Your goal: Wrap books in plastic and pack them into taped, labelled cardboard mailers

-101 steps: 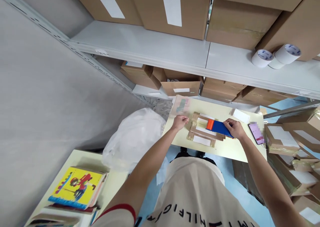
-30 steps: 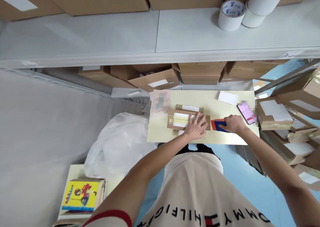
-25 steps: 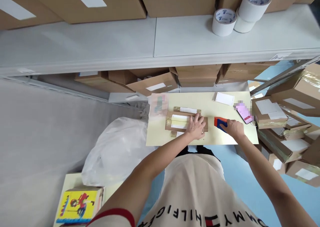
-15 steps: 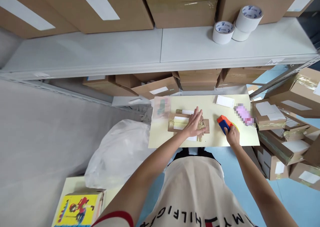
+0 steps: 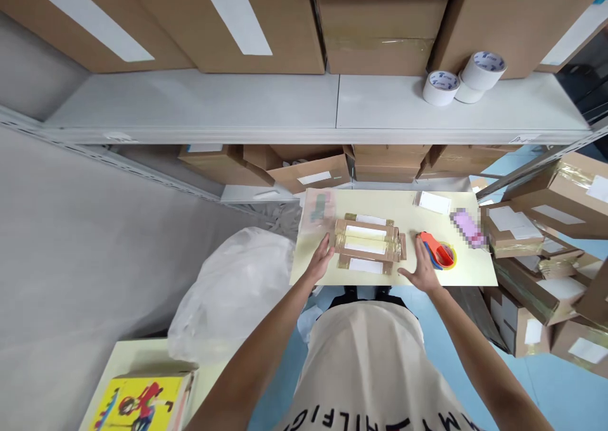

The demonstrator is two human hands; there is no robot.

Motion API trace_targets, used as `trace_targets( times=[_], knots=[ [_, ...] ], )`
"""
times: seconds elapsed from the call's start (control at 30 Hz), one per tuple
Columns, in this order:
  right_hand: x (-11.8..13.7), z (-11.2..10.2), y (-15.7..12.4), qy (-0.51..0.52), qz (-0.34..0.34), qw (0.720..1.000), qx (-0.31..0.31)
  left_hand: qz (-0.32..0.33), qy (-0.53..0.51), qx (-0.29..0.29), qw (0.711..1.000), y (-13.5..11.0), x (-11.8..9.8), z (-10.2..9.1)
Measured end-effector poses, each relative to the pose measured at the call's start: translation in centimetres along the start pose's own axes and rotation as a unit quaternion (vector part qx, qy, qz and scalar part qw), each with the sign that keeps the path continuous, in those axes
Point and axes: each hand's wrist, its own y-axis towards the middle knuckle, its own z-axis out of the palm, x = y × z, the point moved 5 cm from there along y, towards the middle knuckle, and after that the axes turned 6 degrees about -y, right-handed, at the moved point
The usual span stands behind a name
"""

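A bundle of small taped cardboard boxes (image 5: pixel 367 246) with white labels lies on the pale yellow table (image 5: pixel 394 210). My left hand (image 5: pixel 321 260) is open at the bundle's left end, fingers touching it. My right hand (image 5: pixel 420 269) is open just right of the bundle, fingers spread, holding nothing. The red and blue tape dispenser (image 5: pixel 437 253) lies on the table beside my right hand.
A phone (image 5: pixel 467 227) and a white card (image 5: pixel 434 202) lie at the table's far right. Taped boxes (image 5: pixel 532 228) pile up to the right. Tape rolls (image 5: pixel 463 77) sit on the shelf above. A white plastic bag (image 5: pixel 237 285) and a yellow book (image 5: pixel 135 404) are at left.
My right hand set the tape dispenser down on the table and let go. My left hand slid from the top of the bundle to its left end.
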Motion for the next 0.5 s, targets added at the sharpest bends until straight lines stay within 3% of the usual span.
trace_targets(
  times=[0.13, 0.23, 0.37, 0.5],
  knots=[
    [3.4, 3.0, 1.7, 0.152, 0.021, 0.984, 0.089, 0.037, -0.058, 0.06, 0.996, 0.1, -1.1, 2.1],
    [4.3, 3.3, 2.5, 0.207, 0.038, 0.971, 0.11, 0.024, -0.058, 0.046, 0.997, 0.3, -1.3, 2.1],
    [4.4, 0.2, 3.9, 0.233, 0.037, 0.968, 0.081, 0.049, -0.028, 0.038, 0.998, 0.5, -2.3, 0.8],
    [3.4, -3.1, 6.4, 0.169, 0.132, 0.975, 0.065, 0.081, 0.004, 0.035, 0.996, 1.7, -4.2, 0.1]
  ],
)
